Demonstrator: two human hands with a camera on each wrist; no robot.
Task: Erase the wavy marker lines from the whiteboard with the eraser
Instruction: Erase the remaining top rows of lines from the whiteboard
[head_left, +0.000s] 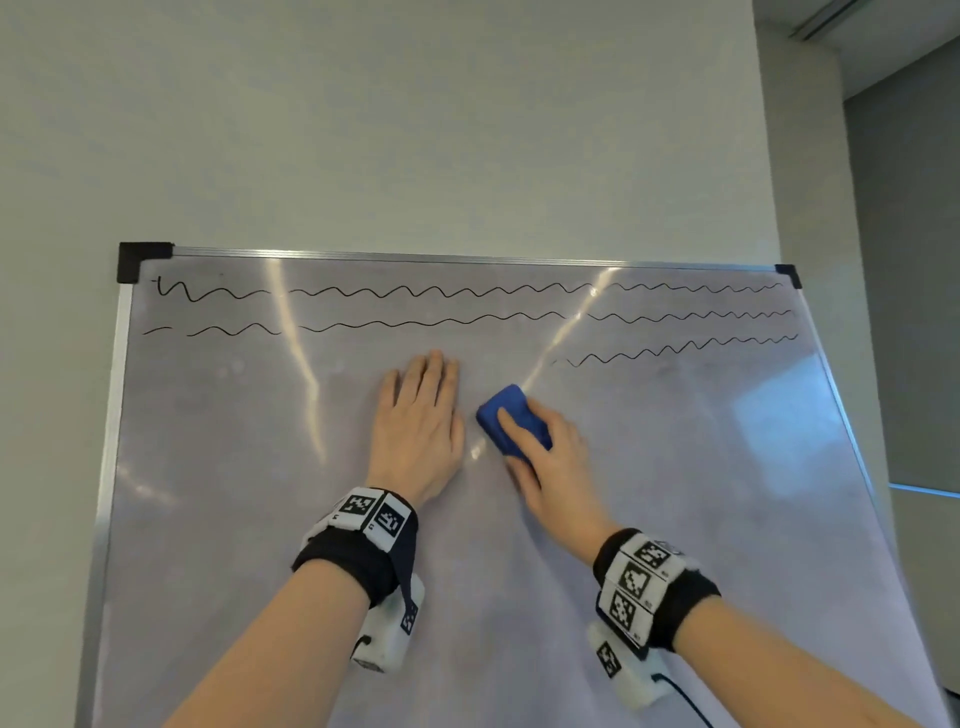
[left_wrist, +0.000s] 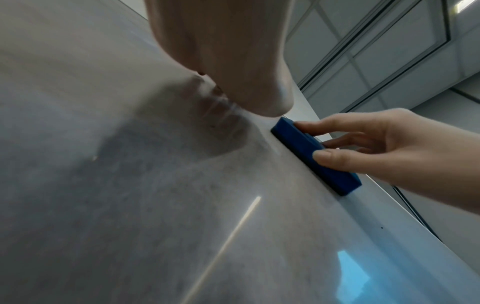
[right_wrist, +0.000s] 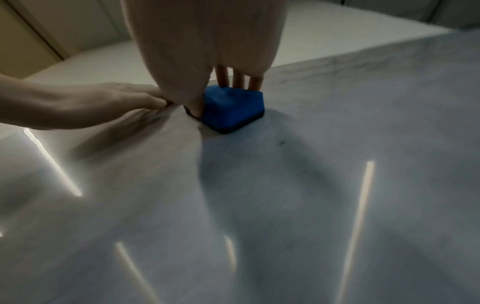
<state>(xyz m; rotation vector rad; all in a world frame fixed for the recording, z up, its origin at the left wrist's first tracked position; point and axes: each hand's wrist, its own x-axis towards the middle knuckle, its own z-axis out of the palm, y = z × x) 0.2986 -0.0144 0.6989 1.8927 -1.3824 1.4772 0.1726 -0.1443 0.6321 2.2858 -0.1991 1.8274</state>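
Pressing flat at centre frame in the head view, the left hand (head_left: 421, 415) steadies the whiteboard (head_left: 208, 467) while the right hand (head_left: 545, 457) grasps the blue eraser (head_left: 511, 415) just below the wavy marker lines (head_left: 441, 291) across the top. Left wrist view: the eraser (left_wrist: 306, 150) lies flush at mid-right; a tilted stroke could leave streaks. Right wrist view: the lines are out of frame, and the palm hides the grip on the eraser (right_wrist: 233, 109).

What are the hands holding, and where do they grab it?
The right hand grips the blue eraser by its long sides, thumb against fingers. The left hand holds nothing; it rests flat on the whiteboard.
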